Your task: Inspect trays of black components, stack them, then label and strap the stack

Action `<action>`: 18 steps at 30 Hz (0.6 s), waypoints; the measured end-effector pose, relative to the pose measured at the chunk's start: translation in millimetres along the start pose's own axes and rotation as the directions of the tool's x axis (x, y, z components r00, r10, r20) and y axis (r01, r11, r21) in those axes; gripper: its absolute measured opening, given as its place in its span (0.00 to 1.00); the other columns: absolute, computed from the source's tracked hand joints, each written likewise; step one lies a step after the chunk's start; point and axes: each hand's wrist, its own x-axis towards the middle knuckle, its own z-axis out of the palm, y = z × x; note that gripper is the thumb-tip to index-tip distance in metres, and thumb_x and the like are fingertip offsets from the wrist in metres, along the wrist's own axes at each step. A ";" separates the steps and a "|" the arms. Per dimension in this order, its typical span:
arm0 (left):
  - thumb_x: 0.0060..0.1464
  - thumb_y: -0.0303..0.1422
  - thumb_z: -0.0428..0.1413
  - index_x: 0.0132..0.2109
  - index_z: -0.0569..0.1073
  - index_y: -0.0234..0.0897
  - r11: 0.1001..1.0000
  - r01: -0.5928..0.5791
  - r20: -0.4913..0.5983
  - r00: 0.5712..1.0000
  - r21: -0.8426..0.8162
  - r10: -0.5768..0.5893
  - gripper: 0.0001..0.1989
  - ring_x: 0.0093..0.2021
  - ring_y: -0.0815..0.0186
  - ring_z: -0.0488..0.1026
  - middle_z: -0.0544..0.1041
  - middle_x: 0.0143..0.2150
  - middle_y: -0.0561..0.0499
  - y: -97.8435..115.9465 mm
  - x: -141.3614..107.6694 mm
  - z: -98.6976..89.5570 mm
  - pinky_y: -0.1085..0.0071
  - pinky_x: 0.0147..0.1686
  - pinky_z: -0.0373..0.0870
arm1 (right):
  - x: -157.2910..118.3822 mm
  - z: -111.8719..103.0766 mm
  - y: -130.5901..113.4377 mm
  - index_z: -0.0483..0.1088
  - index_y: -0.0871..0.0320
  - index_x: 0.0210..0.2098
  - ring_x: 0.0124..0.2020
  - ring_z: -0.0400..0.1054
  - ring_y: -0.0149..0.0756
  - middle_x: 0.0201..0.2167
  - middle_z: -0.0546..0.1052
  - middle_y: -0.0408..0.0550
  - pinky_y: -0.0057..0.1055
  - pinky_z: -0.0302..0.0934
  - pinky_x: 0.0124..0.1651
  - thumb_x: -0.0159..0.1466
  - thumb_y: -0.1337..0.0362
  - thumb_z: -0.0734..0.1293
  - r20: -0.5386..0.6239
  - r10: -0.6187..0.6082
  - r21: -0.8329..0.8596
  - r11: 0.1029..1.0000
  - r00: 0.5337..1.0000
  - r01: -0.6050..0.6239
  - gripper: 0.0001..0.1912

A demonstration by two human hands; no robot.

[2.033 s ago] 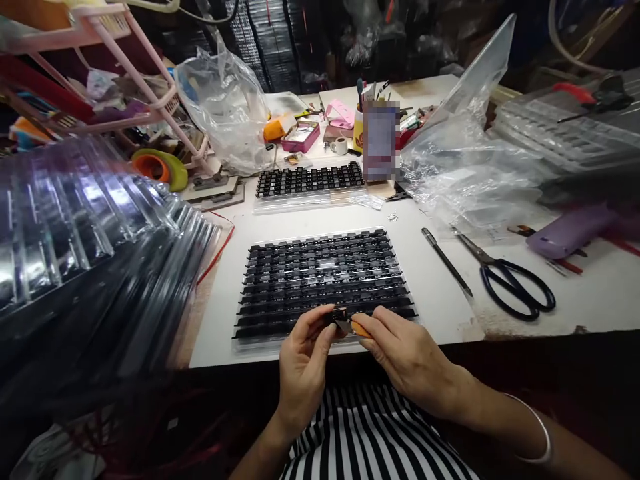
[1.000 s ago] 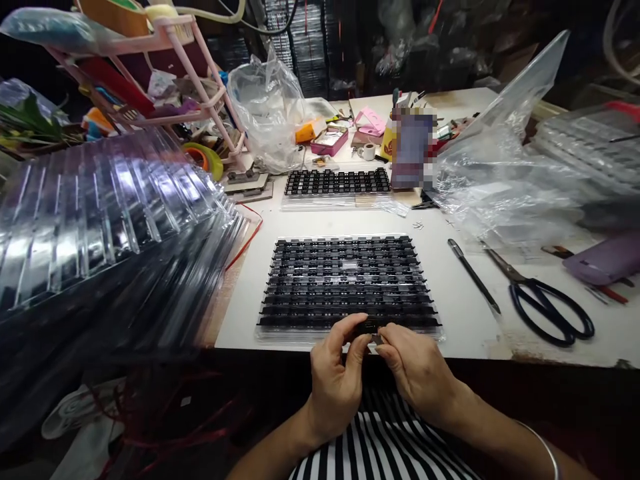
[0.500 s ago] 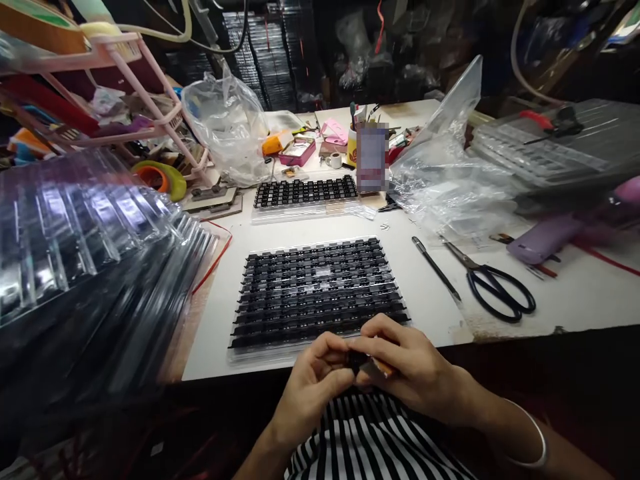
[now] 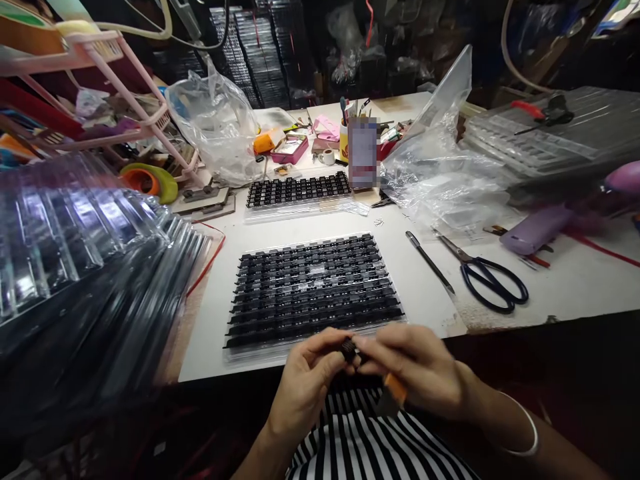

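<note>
Near the table's front edge, my left hand (image 4: pixel 309 380) pinches a small black part (image 4: pixel 349 348) between thumb and fingers. My right hand (image 4: pixel 417 363) meets it from the right, its fingertips closed at the same part. An orange-handled item (image 4: pixel 395 389) is tucked under the right hand's fingers; its dark lower end hangs over the striped cloth. Just beyond both hands lies a clear tray (image 4: pixel 245 357) filled with rows of black parts (image 4: pixel 315 287). Farther back sits a second tray of black parts (image 4: pixel 299 189).
Black-handled scissors (image 4: pixel 493 283) and a black pen-like tool (image 4: pixel 430 262) lie to the right. Stacked plastic trays (image 4: pixel 100 267) crowd the left side, below a pink rack (image 4: pixel 150 123). Clear bags (image 4: pixel 215 127) and a blurred-out upright item (image 4: pixel 364 153) stand behind.
The right hand has turned, and the orange-handled item now hangs lower, away from the fingertips. The black part shows more clearly between the hands. The whole view has shifted slightly.
</note>
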 end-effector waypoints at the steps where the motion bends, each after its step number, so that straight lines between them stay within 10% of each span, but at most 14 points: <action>1: 0.53 0.32 0.58 0.45 0.76 0.42 0.998 -0.038 -0.054 0.998 0.055 0.041 0.11 0.37 0.69 0.71 0.74 0.43 0.49 0.4 1.4 -2.1 0.75 0.39 0.67 | -5.5 -5.9 9.9 0.66 0.62 0.52 0.31 0.67 0.29 0.34 0.71 0.48 0.25 0.66 0.32 0.63 0.75 0.61 -0.050 0.052 -0.079 0.995 0.997 -0.056 0.18; 9: 0.52 0.28 0.58 0.47 0.75 0.42 0.990 -0.118 -0.193 0.972 0.076 0.131 0.14 0.33 0.73 0.71 0.75 0.49 0.46 8.1 6.6 -16.5 0.77 0.34 0.67 | -50.5 -47.3 85.8 0.71 0.62 0.47 0.27 0.68 0.38 0.34 0.70 0.50 0.34 0.63 0.25 0.62 0.59 0.63 -0.222 0.514 -0.663 0.543 0.828 -0.515 0.17; 18: 0.55 0.32 0.56 0.40 0.77 0.34 0.991 -0.044 -0.233 0.972 -0.128 0.013 0.08 0.26 0.74 0.70 0.78 0.40 0.44 7.8 13.6 -9.3 0.79 0.25 0.64 | -2.4 -10.3 -0.9 0.62 0.63 0.55 0.39 0.67 0.33 0.38 0.71 0.51 0.29 0.67 0.40 0.65 0.71 0.60 0.016 0.237 -0.086 0.968 0.971 -0.235 0.19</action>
